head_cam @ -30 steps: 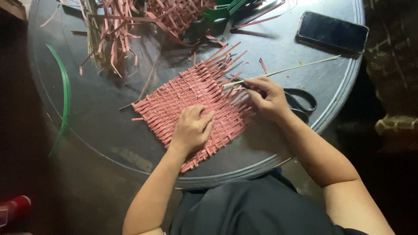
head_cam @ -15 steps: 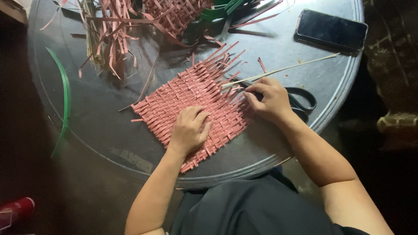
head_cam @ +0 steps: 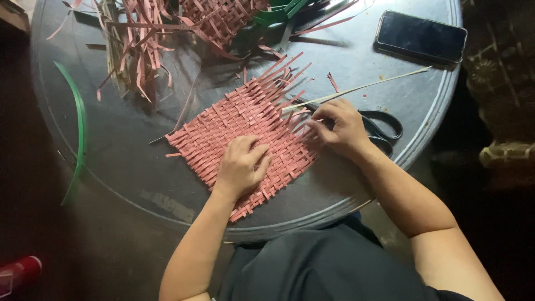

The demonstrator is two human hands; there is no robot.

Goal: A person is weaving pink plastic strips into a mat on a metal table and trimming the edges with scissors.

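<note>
The light, limp-looking pink woven strip mat (head_cam: pixel 245 136) is pressed flat under the spread left hand (head_cam: pixel 241 165), while its loose edge strips are pinched by the right hand (head_cam: pixel 340 127).

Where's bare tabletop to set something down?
Free: left of the woven mat, up to the green strip; also between phone and scissors. Crowded: top edge, under the loose strip pile.

L hand (head_cam: pixel 241 166) flat on pink woven mat (head_cam: pixel 239 120), R hand (head_cam: pixel 341 127) pinching pale strip (head_cam: pixel 356 88) at mat edge
</note>
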